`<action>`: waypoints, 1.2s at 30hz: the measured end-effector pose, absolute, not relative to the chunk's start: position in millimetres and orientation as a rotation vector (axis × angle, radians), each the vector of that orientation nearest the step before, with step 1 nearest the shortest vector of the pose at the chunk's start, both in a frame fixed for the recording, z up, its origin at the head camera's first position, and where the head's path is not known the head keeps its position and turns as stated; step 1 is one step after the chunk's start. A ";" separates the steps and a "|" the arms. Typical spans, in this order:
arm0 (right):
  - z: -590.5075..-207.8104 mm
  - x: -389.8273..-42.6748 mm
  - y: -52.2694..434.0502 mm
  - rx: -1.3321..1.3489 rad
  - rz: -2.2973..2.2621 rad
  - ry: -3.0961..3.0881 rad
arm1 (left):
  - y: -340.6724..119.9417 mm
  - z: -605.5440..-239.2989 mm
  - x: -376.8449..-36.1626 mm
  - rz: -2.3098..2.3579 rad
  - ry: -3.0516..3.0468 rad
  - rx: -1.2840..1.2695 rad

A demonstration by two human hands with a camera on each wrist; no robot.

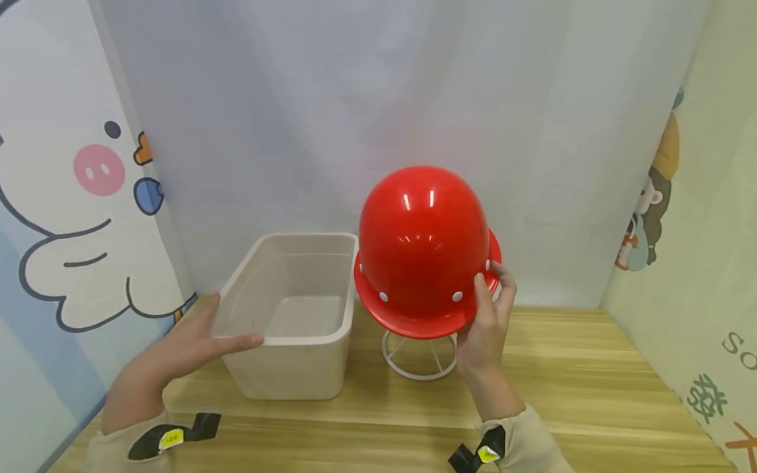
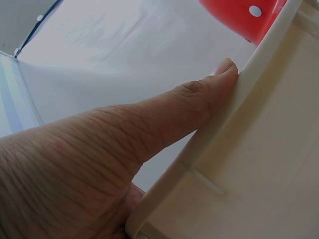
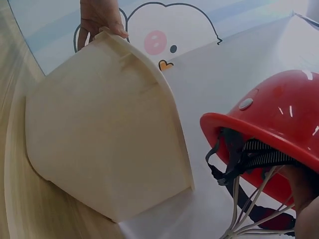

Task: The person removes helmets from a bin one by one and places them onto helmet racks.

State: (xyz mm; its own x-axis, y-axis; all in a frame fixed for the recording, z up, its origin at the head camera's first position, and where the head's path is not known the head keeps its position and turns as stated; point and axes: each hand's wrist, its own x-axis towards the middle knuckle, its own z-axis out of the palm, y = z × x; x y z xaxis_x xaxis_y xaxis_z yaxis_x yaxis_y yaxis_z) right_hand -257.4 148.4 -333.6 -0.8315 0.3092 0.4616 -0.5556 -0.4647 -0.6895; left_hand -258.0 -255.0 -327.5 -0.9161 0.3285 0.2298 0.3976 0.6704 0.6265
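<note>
A red hard hat (image 1: 422,243) sits over a white wire stand (image 1: 420,377), whose round base shows beneath the brim. My right hand (image 1: 487,322) grips the brim at its right side, thumb on top and fingers around the edge. In the right wrist view, black straps (image 3: 249,164) hang inside the hat and the stand's wires run up under it. To the left stands a beige plastic bin (image 1: 296,368). My left hand (image 1: 189,341) rests on its front left corner, thumb stretched along the front rim and fingers along the left side.
The bin and stand are on a wood-grain table (image 1: 568,381). Behind them hangs a pale curtain (image 1: 414,98). A panel with cartoon drawings (image 1: 65,197) closes off the left, and a printed panel (image 1: 698,263) the right.
</note>
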 end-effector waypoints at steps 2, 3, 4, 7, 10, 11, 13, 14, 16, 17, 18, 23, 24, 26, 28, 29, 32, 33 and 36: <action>-332.4 -259.2 150.4 0.282 2.274 -1.237 | -255.0 -327.8 -258.4 -1.087 -2.772 -0.615; -331.1 -260.1 151.4 0.216 2.265 -1.235 | -254.8 -328.0 -258.2 -1.083 -2.776 -0.605; -329.6 -260.9 152.3 0.146 2.252 -1.231 | -254.6 -328.0 -258.0 -1.091 -2.775 -0.606; -322.9 -264.0 154.8 -0.026 2.231 -1.161 | -253.1 -327.3 -256.1 -1.080 -2.791 -0.580; -314.6 -268.0 155.2 -0.100 2.288 -1.025 | -251.5 -325.6 -253.1 -1.059 -2.810 -0.557; -312.4 -270.0 155.4 -0.092 2.316 -0.982 | -251.3 -325.1 -252.5 -1.048 -2.820 -0.543; -310.5 -272.8 156.0 -0.065 2.363 -0.944 | -250.7 -325.3 -252.0 -1.047 -2.831 -0.516; -311.6 -274.0 157.0 -0.052 2.374 -0.962 | -250.6 -325.7 -252.3 -1.062 -2.828 -0.520; -315.9 -274.8 160.7 -0.004 2.363 -1.047 | -250.8 -326.3 -253.5 -1.075 -2.830 -0.521; -319.0 -274.4 163.3 0.011 2.349 -1.109 | -251.2 -326.7 -254.3 -1.073 -2.834 -0.516; -322.1 -273.3 165.9 0.026 2.335 -1.169 | -251.6 -326.4 -254.4 -1.060 -2.843 -0.503; -331.7 -266.4 175.8 0.162 2.308 -1.382 | -255.4 -323.3 -254.6 -1.006 -2.875 -0.467; -332.5 -265.1 176.5 0.192 2.306 -1.407 | -256.0 -323.0 -254.3 -1.006 -2.874 -0.467; -333.9 -263.1 177.1 0.260 2.290 -1.446 | -256.6 -323.5 -254.5 -1.035 -2.863 -0.488; -334.7 -261.4 177.1 0.301 2.272 -1.477 | -256.8 -323.8 -254.2 -1.058 -2.855 -0.499; -335.2 -260.8 177.0 0.308 2.264 -1.491 | -256.8 -324.1 -254.1 -1.063 -2.853 -0.498; -336.4 -259.6 177.0 0.326 2.244 -1.527 | -256.5 -325.4 -255.2 -1.091 -2.846 -0.517; -336.5 -259.0 177.0 0.321 2.236 -1.542 | -256.1 -325.9 -255.8 -1.102 -2.842 -0.525; -336.8 -257.5 178.3 0.326 2.212 -1.561 | -255.0 -327.2 -257.1 -1.112 -2.840 -0.542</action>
State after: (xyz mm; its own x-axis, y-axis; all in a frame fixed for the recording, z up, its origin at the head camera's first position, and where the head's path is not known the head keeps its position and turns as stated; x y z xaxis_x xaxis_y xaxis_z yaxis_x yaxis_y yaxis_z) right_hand -257.5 178.3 -336.8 -0.8877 0.1960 0.4166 -0.4582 -0.2878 -0.8410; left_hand -257.1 -255.0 -327.2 -0.9379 0.3047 0.1659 0.3363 0.6811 0.6504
